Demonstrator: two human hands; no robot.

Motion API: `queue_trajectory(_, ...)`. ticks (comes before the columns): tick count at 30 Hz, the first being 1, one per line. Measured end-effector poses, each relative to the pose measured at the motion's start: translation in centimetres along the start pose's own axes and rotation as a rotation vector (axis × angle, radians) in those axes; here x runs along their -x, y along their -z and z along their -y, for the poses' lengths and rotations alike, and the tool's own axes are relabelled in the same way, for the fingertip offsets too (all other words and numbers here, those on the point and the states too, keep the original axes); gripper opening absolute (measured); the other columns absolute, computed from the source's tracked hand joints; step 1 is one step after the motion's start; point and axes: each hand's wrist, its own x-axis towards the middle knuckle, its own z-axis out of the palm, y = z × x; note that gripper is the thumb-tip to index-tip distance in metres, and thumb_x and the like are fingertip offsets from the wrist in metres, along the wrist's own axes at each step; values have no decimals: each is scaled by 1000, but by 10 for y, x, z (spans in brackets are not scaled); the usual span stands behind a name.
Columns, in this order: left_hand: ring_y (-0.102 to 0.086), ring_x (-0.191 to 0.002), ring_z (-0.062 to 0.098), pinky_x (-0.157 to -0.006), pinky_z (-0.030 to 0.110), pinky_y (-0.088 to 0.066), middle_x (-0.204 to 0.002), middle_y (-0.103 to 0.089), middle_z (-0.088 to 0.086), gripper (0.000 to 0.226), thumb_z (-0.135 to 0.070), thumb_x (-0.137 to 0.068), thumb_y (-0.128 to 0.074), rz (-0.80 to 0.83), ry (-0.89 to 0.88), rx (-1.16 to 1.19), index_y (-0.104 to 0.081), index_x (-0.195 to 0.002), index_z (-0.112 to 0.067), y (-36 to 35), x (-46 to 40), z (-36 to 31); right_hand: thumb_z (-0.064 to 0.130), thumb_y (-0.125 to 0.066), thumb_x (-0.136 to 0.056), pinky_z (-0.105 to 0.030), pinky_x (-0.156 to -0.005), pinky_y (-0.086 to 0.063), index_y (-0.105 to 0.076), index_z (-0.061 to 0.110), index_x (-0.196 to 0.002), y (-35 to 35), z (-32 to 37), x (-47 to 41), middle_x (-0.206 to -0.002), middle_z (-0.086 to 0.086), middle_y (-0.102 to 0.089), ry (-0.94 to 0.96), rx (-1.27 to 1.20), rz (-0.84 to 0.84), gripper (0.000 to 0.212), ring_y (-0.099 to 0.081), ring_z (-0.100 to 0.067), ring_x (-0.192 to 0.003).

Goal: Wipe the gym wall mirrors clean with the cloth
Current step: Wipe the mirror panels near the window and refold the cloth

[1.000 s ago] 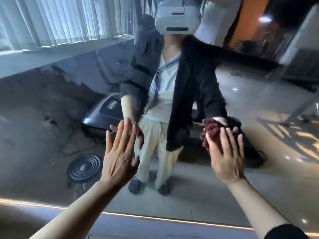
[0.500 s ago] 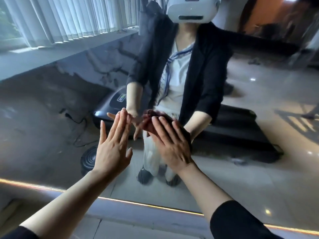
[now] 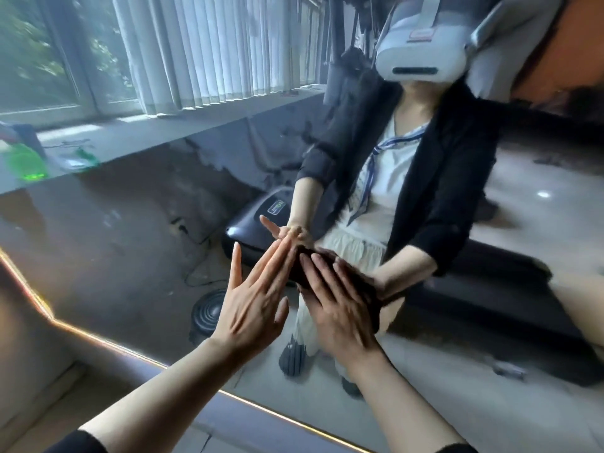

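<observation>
Your right hand (image 3: pixel 340 308) presses the cloth (image 3: pixel 366 289) flat-fingered near the mirror (image 3: pixel 114 256) lower edge for even contact; left hand (image 3: pixel 255 299), open, braces beside it.

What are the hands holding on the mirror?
The right hand presses a dark cloth flat against the mirror with straight fingers over its middle. The left hand holds nothing.

- Your left hand (image 3: pixel 253 302) is flat and upright, fingers straight and close together, thumb spread — fingertips against the glass.
- Your right hand (image 3: pixel 340 308) lies just beside it, fingers straight, pressing forward palm-first.
- Both forearms reach up and inward — dark sleeves pushed back near the elbows.
</observation>
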Motion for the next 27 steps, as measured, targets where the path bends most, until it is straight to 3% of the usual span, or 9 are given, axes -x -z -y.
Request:
queue_trajectory(2, -22, -150, 16, -122, 53, 6, -165, -19, 1, 98, -18, -73, -70, -111, -25, -9, -22, -157, -14, 9, -3, 22, 7, -53, -103, -43, -121, -29, -62, 10, -134, 13, -16, -32, -154, -12, -41, -42, 7, -94, 33, -43, -28, -141)
queue_trajectory(6, -6, -154, 19, -120, 62, 1, -167, 7, -4, 93, -34, -84, -60, -241, -39, -24, -8, -160, -22, 20, -29, 75, 1, -49, -101, -53, -118, -32, -57, 2, -139, 52, -59, -110, -153, -28, -35, -503, 78, -438, 39, -36, -43, -143)
queue_trajectory(8, -1, -154, 19, -120, 61, 3, -167, 9, -5, 86, -41, -90, -51, -287, -57, 7, -4, -160, -24, 30, -49, 96, 6, -49, -102, -54, -118, -30, -51, 3, -144, 43, -44, -133, -154, -31, -31, -596, 96, -472, 43, -33, -44, -145)
queue_trajectory(12, 0, -154, 18, -122, 52, 8, -167, 2, 0, 68, -44, -102, -32, -317, -165, 19, -14, -160, -15, 50, -86, 128, 8, -44, -107, -48, -115, -38, -63, 9, -134, -23, 35, -90, -154, -19, -39, -161, 155, -142, 33, -43, -34, -140)
queue_trajectory(15, -7, -154, 22, -122, 52, 5, -165, -11, 9, 64, -33, -102, -40, -356, -250, 41, -23, -157, -6, 50, -105, 142, 12, -41, -108, -46, -114, -37, -60, 15, -134, -29, 49, -69, -155, -13, -37, 11, 141, 78, 33, -39, -28, -142)
queue_trajectory(17, -11, -154, 25, -122, 55, 4, -164, -14, 12, 65, -27, -100, -46, -388, -294, 61, -23, -156, -3, 44, -108, 146, 13, -39, -109, -46, -118, -33, -58, 14, -136, -13, 35, -91, -155, -16, -34, -161, 208, -65, 33, -38, -32, -142)
queue_trajectory(20, -12, -154, 27, -121, 57, 2, -164, -15, 13, 68, -29, -98, -49, -426, -315, 77, -23, -156, -3, 38, -108, 147, 18, -39, -108, -38, -122, -23, -49, 4, -145, 19, -2, -154, -156, -31, -29, -782, 249, -504, 41, -32, -40, -144)
queue_trajectory(22, -12, -154, 27, -121, 57, 1, -164, -16, 13, 68, -34, -100, -46, -434, -318, 81, -21, -156, -4, 35, -108, 146, 17, -45, -104, -38, -121, -24, -46, 1, -147, 20, -5, -186, -155, -35, -28, -934, 213, -629, 46, -32, -43, -144)
queue_trajectory(27, -12, -154, 26, -121, 59, -3, -165, -16, 13, 65, -42, -105, -31, -439, -334, 99, -21, -157, -5, 35, -110, 150, 7, -50, -103, -40, -121, -27, -59, 9, -139, -35, 59, -145, -152, -22, -34, -295, 297, -169, 37, -35, -36, -145)
